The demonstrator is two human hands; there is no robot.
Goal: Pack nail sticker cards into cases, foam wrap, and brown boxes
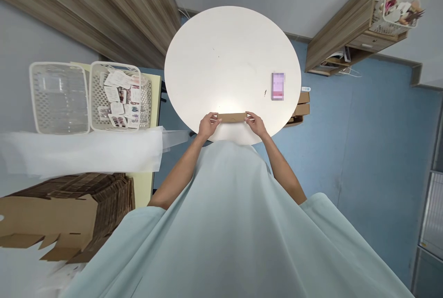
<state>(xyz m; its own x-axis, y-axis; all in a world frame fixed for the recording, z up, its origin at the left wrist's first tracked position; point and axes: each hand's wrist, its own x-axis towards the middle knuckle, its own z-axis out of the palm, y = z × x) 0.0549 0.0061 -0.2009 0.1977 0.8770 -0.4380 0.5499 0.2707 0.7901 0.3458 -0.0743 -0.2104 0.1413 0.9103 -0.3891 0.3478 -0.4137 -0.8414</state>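
Note:
A narrow brown cardboard box [231,117] is held level at the near side of the round white table [224,35]. My left hand [208,124] pinches its left end between thumb and fingers. At the opposite end, my right hand [255,123] grips the box in the same way. The box's long side faces up toward me, with a small curved notch along its lower edge. Whether it rests on the tabletop or hovers just over it, I cannot tell.
A pink-purple blurred rectangle [277,86] lies on the table's right. At left stand a basket of small packets [116,97], a basket with clear plastic [58,97], white wrapping sheets [83,152] and stacked flat cardboard [69,215]. Brown boxes [302,110] sit beyond the table's right edge.

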